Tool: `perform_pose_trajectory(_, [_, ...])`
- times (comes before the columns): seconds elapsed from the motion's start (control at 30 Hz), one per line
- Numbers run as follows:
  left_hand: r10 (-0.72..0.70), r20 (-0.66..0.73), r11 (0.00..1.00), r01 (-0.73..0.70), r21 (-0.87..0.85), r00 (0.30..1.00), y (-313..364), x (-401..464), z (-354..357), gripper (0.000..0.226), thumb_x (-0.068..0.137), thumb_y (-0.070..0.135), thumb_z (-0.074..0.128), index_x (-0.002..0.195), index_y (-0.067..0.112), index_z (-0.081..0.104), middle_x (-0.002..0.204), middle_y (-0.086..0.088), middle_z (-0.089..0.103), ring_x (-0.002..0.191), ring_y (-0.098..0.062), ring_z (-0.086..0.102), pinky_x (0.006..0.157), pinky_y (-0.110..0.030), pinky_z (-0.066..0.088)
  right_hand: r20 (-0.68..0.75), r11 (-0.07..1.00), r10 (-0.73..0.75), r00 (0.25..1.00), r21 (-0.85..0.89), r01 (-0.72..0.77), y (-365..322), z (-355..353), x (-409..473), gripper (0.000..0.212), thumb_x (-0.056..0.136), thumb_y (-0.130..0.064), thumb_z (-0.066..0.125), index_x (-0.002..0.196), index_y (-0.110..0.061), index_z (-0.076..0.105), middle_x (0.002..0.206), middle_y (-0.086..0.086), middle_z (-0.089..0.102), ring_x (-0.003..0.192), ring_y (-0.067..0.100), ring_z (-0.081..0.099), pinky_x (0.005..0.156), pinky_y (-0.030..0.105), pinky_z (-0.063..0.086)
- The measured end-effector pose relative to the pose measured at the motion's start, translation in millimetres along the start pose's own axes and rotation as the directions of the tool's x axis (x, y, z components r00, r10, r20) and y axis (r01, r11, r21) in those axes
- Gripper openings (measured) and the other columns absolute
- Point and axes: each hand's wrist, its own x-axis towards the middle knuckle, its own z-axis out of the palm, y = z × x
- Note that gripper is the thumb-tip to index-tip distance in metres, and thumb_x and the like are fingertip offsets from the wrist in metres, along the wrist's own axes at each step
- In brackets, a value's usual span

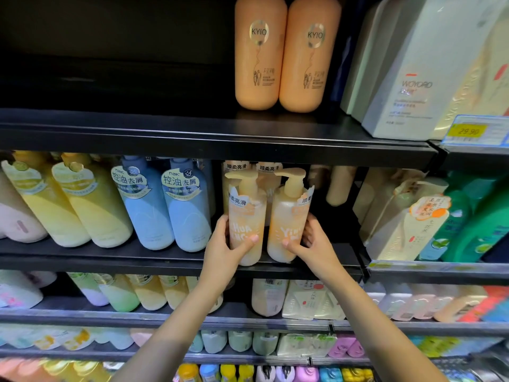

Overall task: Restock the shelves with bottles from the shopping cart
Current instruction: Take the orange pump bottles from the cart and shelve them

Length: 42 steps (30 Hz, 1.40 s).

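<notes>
Two translucent orange pump bottles, cylindrical, glossy plastic, paper neck tags, upright side by side at the front edge of the black metal shelf (165, 261). Left hand (224, 250) grips the left pump bottle (246, 216); right hand (311, 242) grips the right pump bottle (287, 219). Pale blue bottles (168, 208) stand just left.

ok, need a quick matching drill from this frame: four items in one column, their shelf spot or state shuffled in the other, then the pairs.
Items
1. KYIO orange bottles
2. nak blue bottles
3. left pump bottle
4. right pump bottle

Place or state
A. gripped by the right hand
B. top shelf, untouched
C. gripped by the left hand
D. middle shelf, left of the hands

Pairs: 1-B, 2-D, 3-C, 4-A
</notes>
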Motion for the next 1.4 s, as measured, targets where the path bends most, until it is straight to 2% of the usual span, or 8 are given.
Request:
perform_pose_trajectory(0.17, [-0.029,-0.124,0.998,0.035,0.049,0.992,0.5,6.0,9.0,0.067,0.068,0.035,0.084,0.123,0.027,0.047,0.120,0.001,0.059,0.111,-0.016,0.058,0.094,-0.041,0.050,-0.065,0.997,0.016,0.998,-0.075,-0.021,-6.4,5.9,4.3,0.080,0.066,-0.036,0.085,0.133,-0.030,0.043,0.126,-0.004,0.057,0.116,0.012,0.057,0.097,0.035,0.049])
perform_pose_trajectory(0.3, [-0.039,-0.226,0.987,0.074,0.145,0.973,2.1,6.4,17.5,0.086,0.061,0.046,0.084,0.129,0.019,0.039,0.123,-0.003,0.053,0.116,-0.022,0.052,0.096,-0.046,0.047,-0.098,0.993,0.006,0.995,-0.120,-0.018,-9.8,12.7,3.8,0.077,0.051,-0.057,0.080,0.118,-0.044,0.044,0.124,-0.004,0.052,0.114,0.010,0.055,0.098,0.034,0.049])
perform_pose_trajectory(0.47, [-0.031,-0.179,0.975,0.070,0.213,0.983,-13.5,-6.0,15.6,0.095,0.063,0.041,0.085,0.139,0.017,0.032,0.135,-0.001,0.045,0.127,-0.019,0.042,0.103,-0.042,0.041,-0.006,0.998,0.037,0.999,-0.043,-0.038,5.7,10.0,-2.4,0.075,0.060,-0.047,0.081,0.125,-0.042,0.044,0.127,-0.010,0.057,0.117,0.004,0.056,0.100,0.034,0.048])
perform_pose_trajectory(0.6, [-0.026,-0.098,0.971,0.048,0.232,0.995,-29.9,-13.4,8.3,0.072,0.072,0.032,0.081,0.132,0.029,0.041,0.127,0.013,0.054,0.119,-0.008,0.052,0.093,-0.029,0.045,-0.005,0.998,0.030,1.000,-0.050,-0.031,14.4,9.2,-3.9,0.061,0.076,-0.021,0.080,0.121,-0.041,0.044,0.124,-0.014,0.059,0.117,-0.002,0.055,0.098,0.027,0.047])
perform_pose_trajectory(0.93, [-0.016,-0.339,0.977,0.086,0.193,0.941,-36.6,-10.6,17.0,0.068,0.064,0.032,0.086,0.122,0.024,0.051,0.116,0.007,0.056,0.106,-0.010,0.054,0.087,-0.029,0.046,-0.171,0.988,-0.003,0.985,-0.155,-0.023,12.0,37.2,-4.3,0.070,0.066,-0.029,0.087,0.121,-0.030,0.043,0.111,-0.022,0.059,0.097,-0.015,0.057,0.074,0.006,0.047])
perform_pose_trajectory(1.13, [-0.012,-0.390,0.971,0.104,0.215,0.921,-36.9,-12.1,17.5,0.066,0.072,0.027,0.082,0.129,0.019,0.052,0.116,0.002,0.052,0.108,-0.013,0.051,0.087,-0.022,0.038,-0.188,0.979,0.019,0.982,-0.194,-0.056,8.4,53.7,2.0,0.068,0.065,-0.035,0.087,0.116,-0.037,0.041,0.105,-0.026,0.057,0.094,-0.017,0.054,0.073,0.009,0.045])
perform_pose_trajectory(1.3, [-0.034,-0.375,0.974,0.114,0.193,0.926,-37.4,-11.6,14.5,0.074,0.075,0.024,0.080,0.139,0.015,0.045,0.131,0.000,0.057,0.121,-0.016,0.052,0.101,-0.031,0.042,-0.194,0.981,0.029,0.981,-0.182,-0.065,12.0,57.0,-0.4,0.062,0.069,-0.035,0.084,0.117,-0.041,0.045,0.105,-0.028,0.060,0.097,-0.019,0.055,0.074,0.006,0.046])
perform_pose_trajectory(1.4, [-0.046,-0.387,0.974,0.127,0.187,0.921,-36.3,-13.4,14.8,0.063,0.073,0.023,0.081,0.128,0.018,0.050,0.117,0.011,0.058,0.113,-0.014,0.056,0.089,-0.021,0.039,-0.196,0.981,0.046,0.980,-0.178,-0.082,14.1,58.9,-2.3,0.057,0.069,-0.039,0.082,0.115,-0.041,0.048,0.106,-0.025,0.063,0.098,-0.014,0.058,0.079,0.015,0.048])
